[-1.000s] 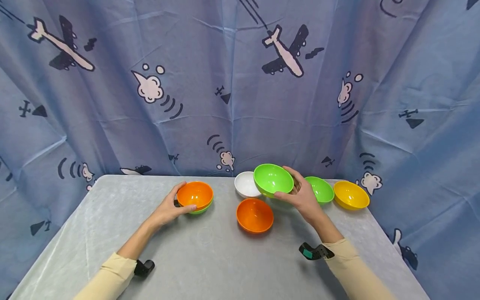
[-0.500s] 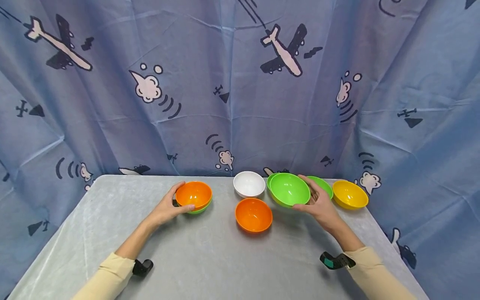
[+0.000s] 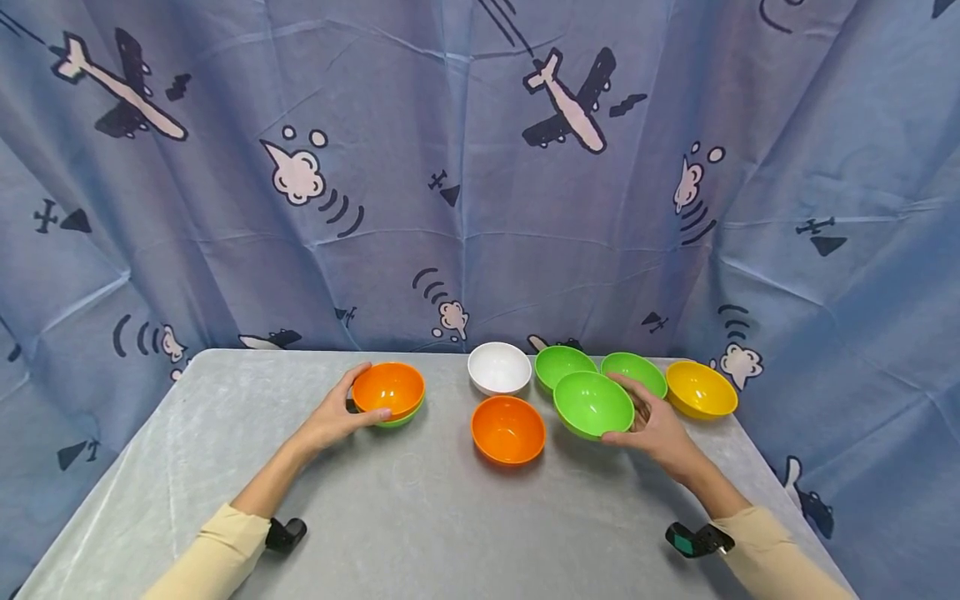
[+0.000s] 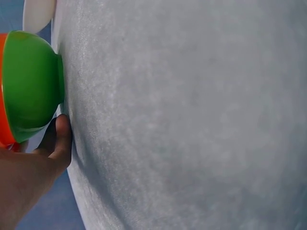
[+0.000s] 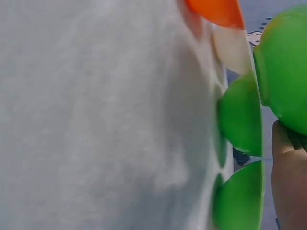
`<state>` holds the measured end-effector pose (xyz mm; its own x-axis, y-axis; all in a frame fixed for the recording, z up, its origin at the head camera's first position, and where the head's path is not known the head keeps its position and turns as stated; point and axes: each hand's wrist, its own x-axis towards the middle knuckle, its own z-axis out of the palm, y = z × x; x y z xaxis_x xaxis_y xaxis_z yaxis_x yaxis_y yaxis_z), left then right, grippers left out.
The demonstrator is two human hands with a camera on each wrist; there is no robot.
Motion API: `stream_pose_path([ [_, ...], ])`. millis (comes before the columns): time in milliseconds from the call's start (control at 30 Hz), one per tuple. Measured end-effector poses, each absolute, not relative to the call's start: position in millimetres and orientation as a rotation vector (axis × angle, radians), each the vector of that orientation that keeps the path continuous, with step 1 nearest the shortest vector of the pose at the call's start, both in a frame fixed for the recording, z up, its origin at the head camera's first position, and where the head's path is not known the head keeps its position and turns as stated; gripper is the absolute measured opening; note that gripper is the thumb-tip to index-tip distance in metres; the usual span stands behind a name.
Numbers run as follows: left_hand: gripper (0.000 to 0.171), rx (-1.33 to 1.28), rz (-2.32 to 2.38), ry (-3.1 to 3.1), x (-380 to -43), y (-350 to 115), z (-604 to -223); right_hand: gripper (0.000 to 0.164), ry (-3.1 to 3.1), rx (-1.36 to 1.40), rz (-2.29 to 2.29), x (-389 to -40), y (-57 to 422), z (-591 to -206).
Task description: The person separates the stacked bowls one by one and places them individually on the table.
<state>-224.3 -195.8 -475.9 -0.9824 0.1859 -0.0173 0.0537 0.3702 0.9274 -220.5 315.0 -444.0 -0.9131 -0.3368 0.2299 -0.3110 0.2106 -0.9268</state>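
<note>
On the left of the head view, my left hand (image 3: 337, 414) grips an orange bowl (image 3: 388, 387) nested in a green bowl (image 3: 402, 420), thumb at the near rim. The left wrist view shows the green bowl's (image 4: 31, 86) side and foot close to the table, with the fingertips by its base. My right hand (image 3: 660, 429) holds another green bowl (image 3: 592, 404) by its right side, tilted toward me. In the right wrist view this bowl (image 5: 285, 72) is raised above the table. Behind it stand two green bowls (image 3: 564, 363) (image 5: 240, 115), partly overlapped by it in the head view.
A second orange bowl (image 3: 508, 431) stands in the middle, with a white bowl (image 3: 499, 368) behind it. A yellow bowl (image 3: 702, 389) is at the far right. The grey-white table (image 3: 450, 525) ends at the back against a blue curtain (image 3: 375, 167) with printed airplanes.
My right hand has carried the green bowl right and toward me, from over the white bowl, uncovering a green bowl behind. My left hand stays in place on the nested bowls.
</note>
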Motion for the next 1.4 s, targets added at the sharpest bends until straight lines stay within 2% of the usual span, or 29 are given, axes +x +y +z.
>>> stream_pose_path([
  [1400,0.097,0.276,1.734,2.472,-225,-197,-473,0.098,2.303,-0.694,-1.853,-218,320,-490],
])
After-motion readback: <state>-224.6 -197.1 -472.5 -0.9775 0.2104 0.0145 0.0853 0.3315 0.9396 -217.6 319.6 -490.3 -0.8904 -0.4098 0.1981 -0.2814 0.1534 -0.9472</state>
